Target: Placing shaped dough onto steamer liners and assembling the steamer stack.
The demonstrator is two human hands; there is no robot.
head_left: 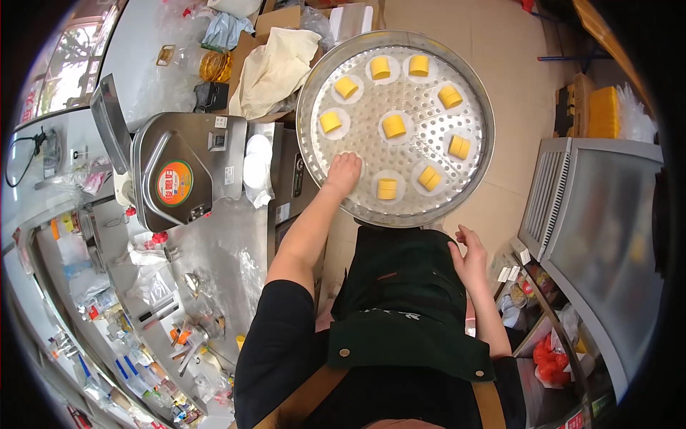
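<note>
A large round metal steamer tray (325, 159) with a perforated bottom lies ahead of me. Several yellow dough pieces, such as the middle one (394, 126), sit on it, each on a white paper round (346, 125). Over the tray's near left part is my left hand (345, 174), its fingers curled down and bunched together. Whatever it may hold is hidden under the fingers. My right hand (470, 257) hangs just outside the near right rim, with its fingers apart and nothing in them.
Left of the tray, a metal dough machine (171, 168) stands on a floury steel worktop (232, 264), beside a stack of white paper rounds (257, 161). A cream cloth (277, 71) lies at the back left. On the right is a glass-topped cabinet (607, 193).
</note>
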